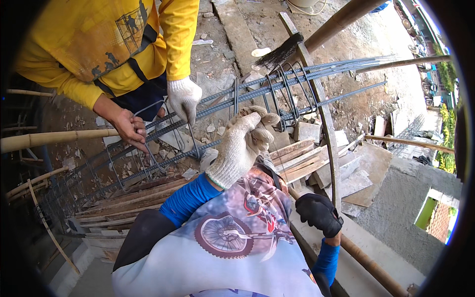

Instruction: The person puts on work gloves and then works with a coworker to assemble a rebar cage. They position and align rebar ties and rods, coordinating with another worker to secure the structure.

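My left hand (240, 143), in a white knit glove, is raised in front of my chest beside the rebar cage (217, 101). Its fingers are curled together; whatever they pinch is hidden. Lower right, my right hand (319, 215) wears a black glove and is closed near a bamboo pole (368, 262); I cannot make out what is in it. Several bent stirrups (284, 96) hang bunched on the long ribbed bars. Across the cage, a co-worker in a yellow shirt (94, 44) has a gloved hand (184, 98) at a stirrup and a bare hand (131, 126) by the bars.
A curved upright bar (326, 123) crosses the cage just right of my left hand. A bundle of dark thin wires (282, 52) hangs near its top. Stacked wooden boards (133, 200) lie below the cage. Bamboo poles (59, 140) reach in at left, and rubble covers the ground.
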The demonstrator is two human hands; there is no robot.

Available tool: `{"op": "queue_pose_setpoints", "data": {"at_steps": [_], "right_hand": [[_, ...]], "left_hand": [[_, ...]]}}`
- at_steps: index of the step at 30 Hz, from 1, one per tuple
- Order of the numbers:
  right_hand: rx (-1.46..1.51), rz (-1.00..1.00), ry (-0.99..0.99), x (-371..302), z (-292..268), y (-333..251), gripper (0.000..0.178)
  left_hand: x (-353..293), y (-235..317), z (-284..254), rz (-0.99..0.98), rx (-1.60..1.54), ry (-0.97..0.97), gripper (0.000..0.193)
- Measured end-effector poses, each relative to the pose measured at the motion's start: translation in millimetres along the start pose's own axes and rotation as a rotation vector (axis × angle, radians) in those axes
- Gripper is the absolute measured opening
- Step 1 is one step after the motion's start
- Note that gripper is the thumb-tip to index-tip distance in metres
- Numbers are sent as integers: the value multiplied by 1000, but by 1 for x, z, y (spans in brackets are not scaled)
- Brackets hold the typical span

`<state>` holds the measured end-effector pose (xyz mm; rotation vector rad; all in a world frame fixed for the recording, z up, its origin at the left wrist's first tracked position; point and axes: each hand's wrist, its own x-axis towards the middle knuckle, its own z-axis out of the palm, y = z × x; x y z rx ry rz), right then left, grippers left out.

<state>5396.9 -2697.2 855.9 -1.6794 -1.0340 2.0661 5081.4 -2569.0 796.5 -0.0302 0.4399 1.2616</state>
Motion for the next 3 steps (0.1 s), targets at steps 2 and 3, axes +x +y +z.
{"op": "queue_pose_setpoints", "data": {"at_steps": [2,3], "right_hand": [[-185,-191,-192,2,2,4,36],[-229,-247,-242,2,3,4,36]], "left_hand": [[5,5,-11,-9,-33,-29,17],[9,8,-17,0,-39,-73,19]]}}
